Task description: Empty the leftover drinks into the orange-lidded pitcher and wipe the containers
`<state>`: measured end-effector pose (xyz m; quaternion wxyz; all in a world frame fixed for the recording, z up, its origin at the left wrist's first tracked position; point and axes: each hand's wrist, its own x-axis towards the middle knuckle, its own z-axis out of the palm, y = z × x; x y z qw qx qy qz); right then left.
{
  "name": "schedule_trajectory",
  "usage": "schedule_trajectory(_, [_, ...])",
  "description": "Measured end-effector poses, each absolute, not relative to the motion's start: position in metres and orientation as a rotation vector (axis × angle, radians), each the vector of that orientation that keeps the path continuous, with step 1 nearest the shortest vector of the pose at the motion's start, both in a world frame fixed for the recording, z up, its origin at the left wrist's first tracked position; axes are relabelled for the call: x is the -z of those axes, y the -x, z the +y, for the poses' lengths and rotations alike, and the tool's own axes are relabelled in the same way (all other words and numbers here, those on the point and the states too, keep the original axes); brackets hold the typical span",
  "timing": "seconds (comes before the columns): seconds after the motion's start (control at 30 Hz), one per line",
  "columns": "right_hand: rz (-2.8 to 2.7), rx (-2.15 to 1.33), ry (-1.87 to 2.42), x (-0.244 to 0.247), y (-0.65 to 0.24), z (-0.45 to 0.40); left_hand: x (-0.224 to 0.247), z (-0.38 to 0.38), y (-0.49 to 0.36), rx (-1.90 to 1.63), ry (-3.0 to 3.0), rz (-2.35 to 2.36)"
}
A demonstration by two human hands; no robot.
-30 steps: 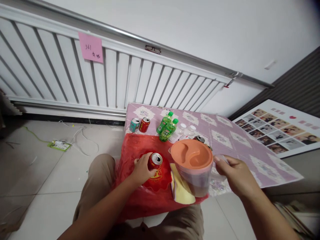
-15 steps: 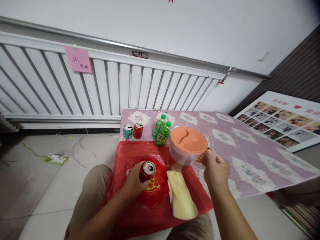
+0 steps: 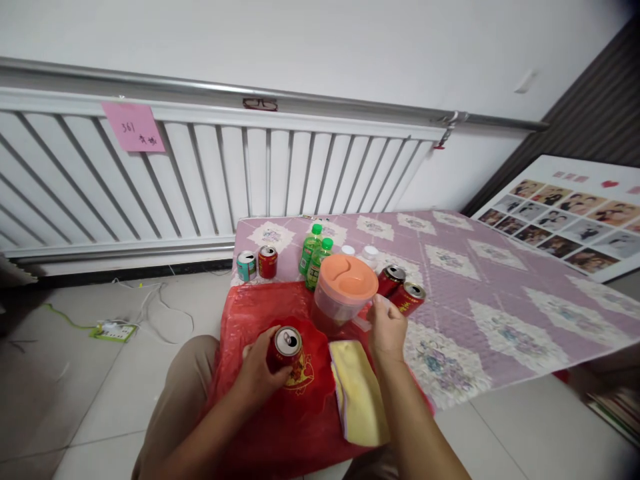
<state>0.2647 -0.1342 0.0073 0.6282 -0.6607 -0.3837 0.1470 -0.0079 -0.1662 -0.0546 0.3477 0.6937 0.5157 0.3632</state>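
Observation:
My left hand [image 3: 256, 377] is wrapped round a red drink can [image 3: 288, 341], open at the top and upright over a red scalloped plate [image 3: 317, 383]. My right hand [image 3: 389, 330] grips the side of a clear plastic pitcher [image 3: 333, 315] with an orange lid [image 3: 349, 277]; the handle is hidden by the fingers. The pitcher is right of and beyond the can, with some liquid seeming to show inside. A folded yellow cloth [image 3: 357, 393] lies below it, beside the plate, on red plastic sheeting [image 3: 245, 307].
A teal can [image 3: 247, 267] and a red can [image 3: 267, 263] stand back left. Two green bottles [image 3: 314, 257] are behind the pitcher, near white caps [image 3: 369, 255]. Two more red cans [image 3: 400, 291] are right of it. A radiator [image 3: 280, 173] lines the wall behind the patterned tablecloth [image 3: 450, 320].
My right hand has brought the pitcher left, towards the can. The red cans on the right, mostly hidden before, now show. My left hand keeps hold of its can. The view has shifted slightly.

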Motion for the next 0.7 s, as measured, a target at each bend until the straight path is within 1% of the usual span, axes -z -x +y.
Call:
schedule_trajectory(0.23, [-0.874, -0.412, 1.47, -0.012, -0.27, -0.153, 0.049, -0.168, 0.009, -0.921, -1.809, 1.356])
schedule_trajectory(0.43, [-0.867, -0.352, 1.557, 0.006, -0.271, -0.212, 0.045, -0.168, 0.009, -0.967, -1.805, 1.305])
schedule_trajectory(0.5, [-1.006, -0.387, 1.644, 0.018, -0.262, -0.233, 0.045, -0.168, 0.01, -0.969, -1.806, 1.307])
schedule_trajectory(0.6, [-1.455, -0.362, 1.909, 0.035, -0.243, -0.255, 0.047, -0.168, 0.011, -0.979, -1.814, 1.31])
schedule_trajectory(0.7, [-1.536, -0.325, 2.023, 0.048, -0.23, -0.26, 0.049, -0.167, 0.011, -0.987, -1.81, 1.295])
